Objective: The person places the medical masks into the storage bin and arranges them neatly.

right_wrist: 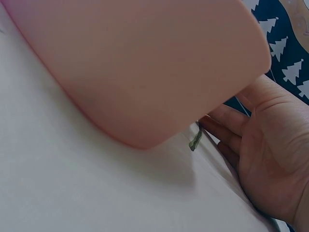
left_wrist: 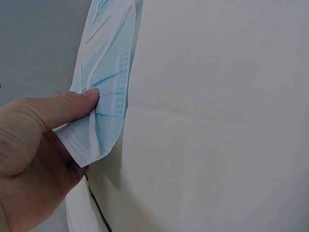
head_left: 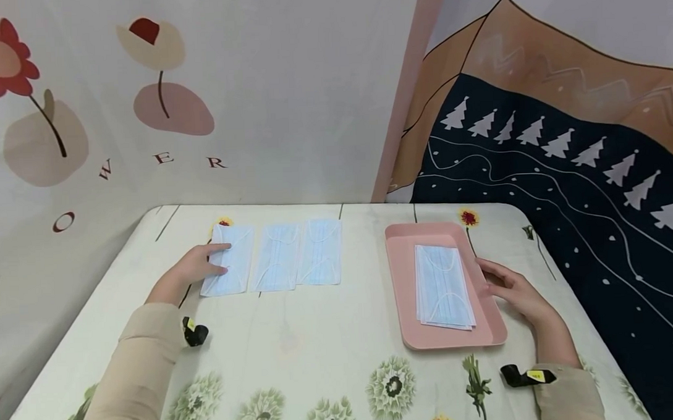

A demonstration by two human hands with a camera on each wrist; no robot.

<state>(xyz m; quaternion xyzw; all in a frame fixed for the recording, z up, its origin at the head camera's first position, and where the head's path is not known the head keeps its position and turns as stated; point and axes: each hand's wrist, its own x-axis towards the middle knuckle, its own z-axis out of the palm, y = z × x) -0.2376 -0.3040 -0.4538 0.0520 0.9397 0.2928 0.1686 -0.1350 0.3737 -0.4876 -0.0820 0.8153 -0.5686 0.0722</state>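
Observation:
Three light-blue disposable face masks lie in a row on the tabletop. My left hand (head_left: pixel 199 264) pinches the leftmost mask (head_left: pixel 237 260) near its left edge; in the left wrist view the thumb presses the mask's face (left_wrist: pixel 108 94) and the other fingers are partly hidden beneath it. To its right are the middle mask (head_left: pixel 275 255) and the right one (head_left: pixel 321 251). My right hand (head_left: pixel 514 290) grips the right rim of a pink tray (head_left: pixel 397 282), thumb at the rim, fingertips partly hidden by the edge. Inside the tray lies a stack of masks (head_left: pixel 444 286).
A white cloth with printed flowers covers the table (head_left: pixel 319 340). Behind it hangs a pale curtain (head_left: pixel 300 112) with flower prints, and on the right a dark-blue cloth (head_left: pixel 565 214) with white trees. A black wrist device sits at each sleeve.

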